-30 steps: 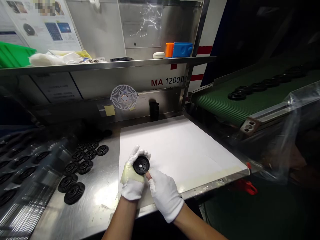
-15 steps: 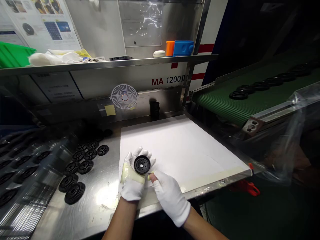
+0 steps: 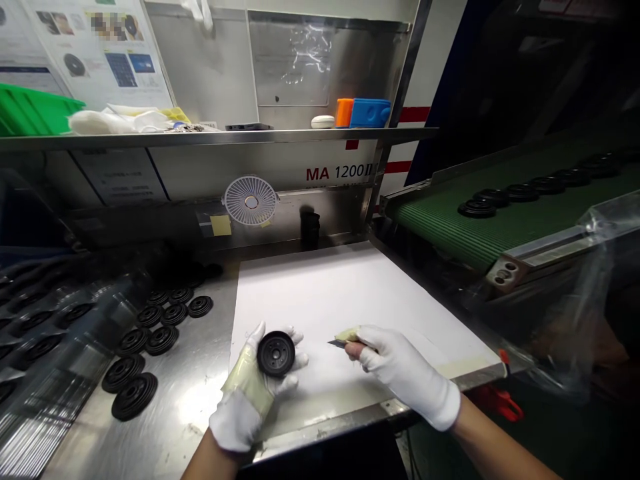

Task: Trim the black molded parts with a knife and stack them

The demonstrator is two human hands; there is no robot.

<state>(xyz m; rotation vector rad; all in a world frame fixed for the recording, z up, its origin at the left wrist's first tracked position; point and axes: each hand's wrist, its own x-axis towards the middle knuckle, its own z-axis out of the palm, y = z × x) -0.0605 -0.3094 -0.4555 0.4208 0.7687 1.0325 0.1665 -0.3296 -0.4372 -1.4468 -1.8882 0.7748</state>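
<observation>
My left hand (image 3: 245, 393), in a white glove with a yellowish coated palm, holds a black round plastic part (image 3: 276, 354) with a hole in its middle. Its recessed side faces up, and the fingers reach out past the rim. Away to the right, my gloved right hand (image 3: 395, 363) pinches a small knife blade (image 3: 339, 343), its tip pointing left toward the part. Bare skin shows at the thumb tip. The blade and the part are apart. Below both hands lies a white sheet (image 3: 320, 287).
Several black ribbed round parts (image 3: 135, 396) lie on the metal table at the left, beside clear trays (image 3: 95, 333) of more. A fan (image 3: 251, 201) stands behind. At the right, a green conveyor (image 3: 435, 217) carries further parts. A shelf (image 3: 290, 135) crosses above.
My right hand has drawn away to the right with the blade. My left hand has shifted left and down, and the part in it is tilted differently.
</observation>
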